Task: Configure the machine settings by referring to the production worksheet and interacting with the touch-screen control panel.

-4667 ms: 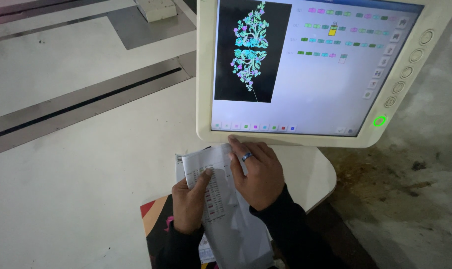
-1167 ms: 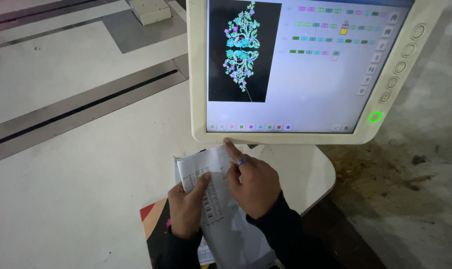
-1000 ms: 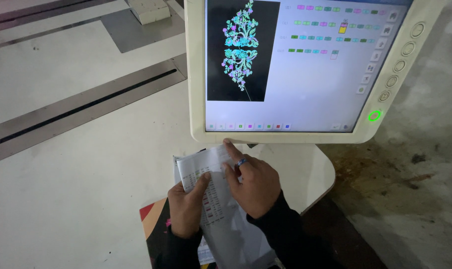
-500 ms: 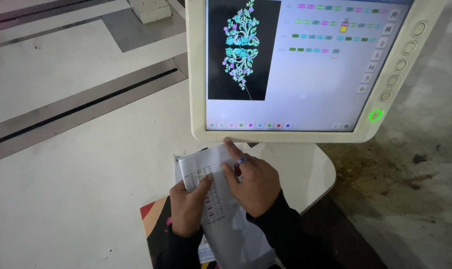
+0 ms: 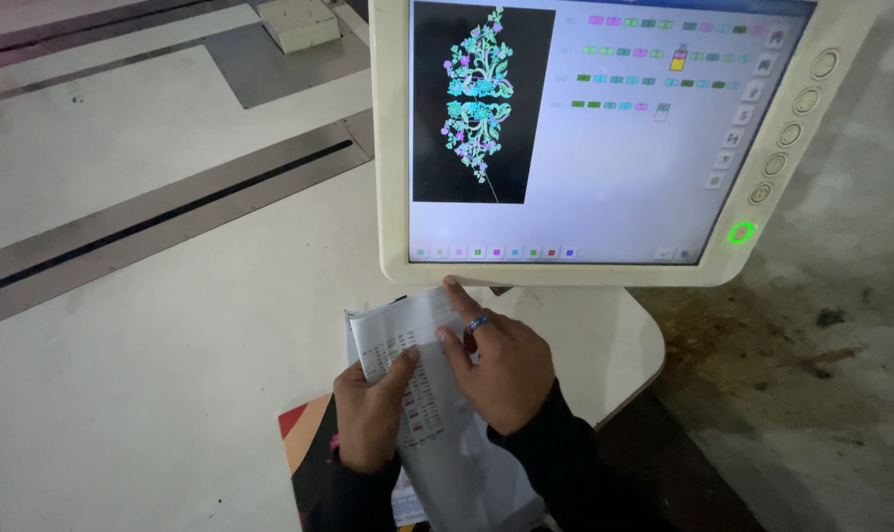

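A folded white paper sheet [image 5: 419,325] printed with small coloured squares lies on the white table near its front edge. My left hand [image 5: 370,409] grips its left side, thumb on top. My right hand [image 5: 496,357], a ring on one finger, rests flat on the sheet's right side with its index finger stretched along the top edge, just below the monitor's bezel. Above the hands stands a cream touch-screen monitor [image 5: 792,207]. Its display shows a floral pattern [image 5: 477,99] on black and rows of small coloured squares [image 5: 654,54].
The white table [image 5: 151,384] has a long metal-edged slot [image 5: 161,222] running diagonally and a small cream box [image 5: 299,22] at the back. A colourful booklet [image 5: 304,438] lies under the paper. Stained concrete floor [image 5: 822,394] lies to the right. A green light [image 5: 741,233] glows on the bezel.
The view has shifted slightly. Both hands stay on the paper in nearly the same pose, and the screen shows the same picture.
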